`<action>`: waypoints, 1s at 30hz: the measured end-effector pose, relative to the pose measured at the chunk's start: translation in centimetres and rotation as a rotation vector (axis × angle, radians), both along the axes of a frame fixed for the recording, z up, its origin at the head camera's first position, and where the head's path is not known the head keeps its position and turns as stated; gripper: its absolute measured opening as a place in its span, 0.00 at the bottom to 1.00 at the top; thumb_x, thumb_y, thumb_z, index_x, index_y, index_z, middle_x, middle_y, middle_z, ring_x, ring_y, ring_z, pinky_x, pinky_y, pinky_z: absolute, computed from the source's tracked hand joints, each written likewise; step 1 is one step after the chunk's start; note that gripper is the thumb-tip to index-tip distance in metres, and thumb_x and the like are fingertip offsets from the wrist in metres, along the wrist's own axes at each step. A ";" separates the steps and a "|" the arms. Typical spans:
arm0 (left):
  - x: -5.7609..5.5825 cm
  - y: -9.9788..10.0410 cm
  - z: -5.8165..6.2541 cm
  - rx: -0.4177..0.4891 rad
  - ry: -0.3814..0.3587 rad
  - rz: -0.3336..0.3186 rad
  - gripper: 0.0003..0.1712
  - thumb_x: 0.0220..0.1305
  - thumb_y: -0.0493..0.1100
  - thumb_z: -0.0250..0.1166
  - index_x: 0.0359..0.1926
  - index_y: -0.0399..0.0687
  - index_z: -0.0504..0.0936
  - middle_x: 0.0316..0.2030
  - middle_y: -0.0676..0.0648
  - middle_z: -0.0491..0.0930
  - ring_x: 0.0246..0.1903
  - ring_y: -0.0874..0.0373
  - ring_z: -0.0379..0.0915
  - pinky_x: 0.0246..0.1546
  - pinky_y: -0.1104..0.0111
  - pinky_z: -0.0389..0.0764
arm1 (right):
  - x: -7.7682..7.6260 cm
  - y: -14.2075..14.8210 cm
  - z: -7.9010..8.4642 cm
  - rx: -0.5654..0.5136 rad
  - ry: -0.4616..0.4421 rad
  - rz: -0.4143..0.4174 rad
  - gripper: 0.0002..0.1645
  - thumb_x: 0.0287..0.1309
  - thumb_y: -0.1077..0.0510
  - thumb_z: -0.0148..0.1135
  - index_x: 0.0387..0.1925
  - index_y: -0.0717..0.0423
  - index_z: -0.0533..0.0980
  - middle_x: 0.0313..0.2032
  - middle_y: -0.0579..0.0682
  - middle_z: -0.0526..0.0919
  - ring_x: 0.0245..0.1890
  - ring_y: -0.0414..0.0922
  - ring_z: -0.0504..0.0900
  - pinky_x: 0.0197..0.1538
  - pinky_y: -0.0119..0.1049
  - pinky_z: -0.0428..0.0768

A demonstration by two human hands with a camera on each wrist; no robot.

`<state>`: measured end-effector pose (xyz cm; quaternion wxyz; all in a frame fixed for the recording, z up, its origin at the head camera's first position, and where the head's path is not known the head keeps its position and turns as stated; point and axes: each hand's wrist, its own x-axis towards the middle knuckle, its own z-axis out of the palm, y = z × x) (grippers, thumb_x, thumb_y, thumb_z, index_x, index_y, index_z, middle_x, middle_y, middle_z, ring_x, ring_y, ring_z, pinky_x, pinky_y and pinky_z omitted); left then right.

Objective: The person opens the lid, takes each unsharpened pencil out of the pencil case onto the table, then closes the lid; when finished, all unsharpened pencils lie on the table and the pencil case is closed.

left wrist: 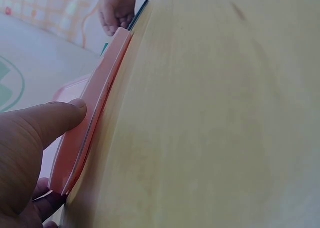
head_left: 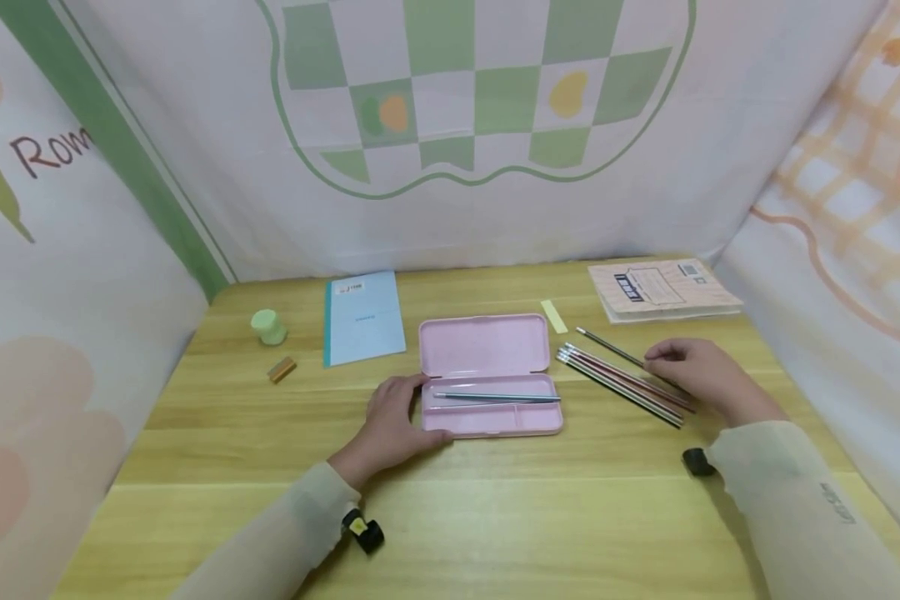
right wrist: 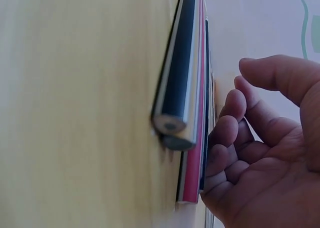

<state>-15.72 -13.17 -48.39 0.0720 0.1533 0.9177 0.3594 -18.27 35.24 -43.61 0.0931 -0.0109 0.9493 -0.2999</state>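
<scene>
A pink pencil case lies with its lid tipped back, and one grey pencil rests in its long compartment. My left hand holds the case's left end, thumb at the front edge and fingers round the side. In the left wrist view the thumb presses the case's wall. To the right, several striped pencils lie side by side. Just behind them is a separate dark pencil, and my right hand hovers at its near end. The right wrist view shows those fingers loosely bent, thumb apart, nothing between them.
A blue notebook lies behind the case on the left. Further left are a green round container and a small brown sharpener-like block. A pale yellow strip and a thick book lie at the back right, before the curtain.
</scene>
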 end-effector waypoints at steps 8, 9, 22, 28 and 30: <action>0.1 -0.1 0.1 0.000 0.007 0.000 0.60 0.48 0.68 0.80 0.77 0.52 0.65 0.70 0.48 0.68 0.73 0.47 0.53 0.74 0.46 0.54 | 0.2 -4.3 0.3 -0.049 0.059 0.051 0.23 0.69 0.42 0.66 0.52 0.55 0.83 0.48 0.55 0.86 0.50 0.54 0.81 0.56 0.55 0.75; 0.1 -0.1 0.1 0.002 0.010 -0.001 0.60 0.48 0.68 0.80 0.77 0.52 0.65 0.70 0.47 0.68 0.73 0.47 0.53 0.74 0.46 0.54 | 0.2 -5.3 0.3 -0.059 0.063 0.063 0.22 0.69 0.43 0.67 0.51 0.55 0.83 0.47 0.54 0.87 0.49 0.53 0.81 0.55 0.54 0.76; -0.3 0.0 -0.6 -0.004 0.010 -0.008 0.60 0.47 0.70 0.80 0.77 0.55 0.65 0.69 0.50 0.68 0.71 0.50 0.55 0.73 0.49 0.55 | 0.5 -16.7 0.3 -0.200 0.053 0.256 0.10 0.64 0.56 0.70 0.43 0.56 0.84 0.37 0.46 0.84 0.40 0.44 0.80 0.47 0.40 0.80; -0.4 -0.1 -0.6 0.004 0.014 -0.007 0.60 0.47 0.70 0.80 0.76 0.55 0.66 0.68 0.51 0.69 0.70 0.50 0.56 0.72 0.49 0.57 | -0.5 -18.4 -0.1 -0.230 0.036 0.283 0.11 0.62 0.57 0.71 0.43 0.57 0.84 0.37 0.47 0.84 0.39 0.44 0.80 0.46 0.40 0.80; -0.5 -0.1 -0.5 -0.005 0.017 -0.007 0.60 0.47 0.70 0.80 0.76 0.56 0.66 0.68 0.51 0.69 0.70 0.50 0.56 0.73 0.49 0.56 | -0.7 -18.7 -0.2 -0.239 0.025 0.290 0.11 0.61 0.56 0.72 0.44 0.57 0.84 0.37 0.47 0.85 0.39 0.44 0.80 0.45 0.40 0.81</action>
